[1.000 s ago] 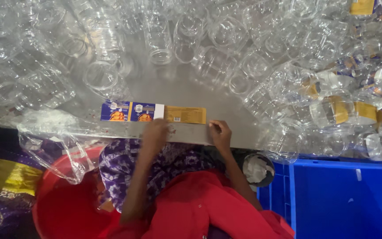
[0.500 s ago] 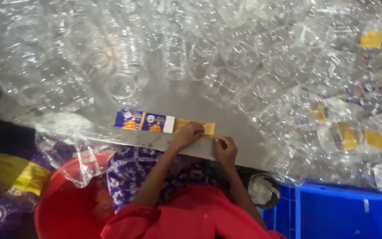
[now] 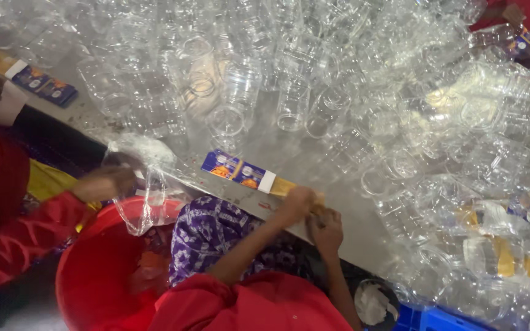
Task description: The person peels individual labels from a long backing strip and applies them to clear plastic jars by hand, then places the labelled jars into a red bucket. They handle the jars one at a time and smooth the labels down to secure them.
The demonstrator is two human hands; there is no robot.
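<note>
A long label strip, blue and orange with a white band and a yellow end, lies flat near the front edge of the grey table. My left hand presses and pinches its yellow end. My right hand is closed right beside it on the same end, touching my left fingers. Both arms come out of red sleeves over a purple patterned cloth.
Several clear plastic jars cover the table behind the strip, and labelled ones sit at the right. A co-worker's hand at the left holds a clear bag over a red tub. Another label strip lies far left; a blue crate stands below right.
Both my hands have closed together on the strip's yellow end. The view has swung left, bringing the co-worker's hand and sleeve into sight.
</note>
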